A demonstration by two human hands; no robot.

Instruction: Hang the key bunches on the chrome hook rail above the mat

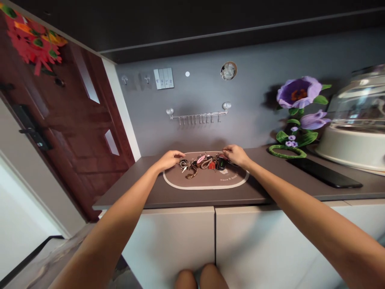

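Several keys with keyrings, straps and fobs (pixel 212 165) lie in a loose row across a brown oval mat with a pale rim (pixel 198 187). At the row's left end is a bunch of metal keys (pixel 184 165) with a braided strap. My left hand (pixel 171 159) rests by the mat's left back edge, its fingers stretched toward those keys and nothing visible in them. My right hand (pixel 237 155) is over the mat's right back part, beside a dark fob (pixel 221 163). Its fingers are curled together, and what they pinch is too small to make out.
A clear hook rail (pixel 198 116) and a switch panel (pixel 164 78) are on the grey wall. To the right stand a purple fabric flower (pixel 299 94), a black phone-like slab (pixel 326 172) and a domed appliance (pixel 355 140). A dark cabinet (pixel 210 24) overhangs the counter.
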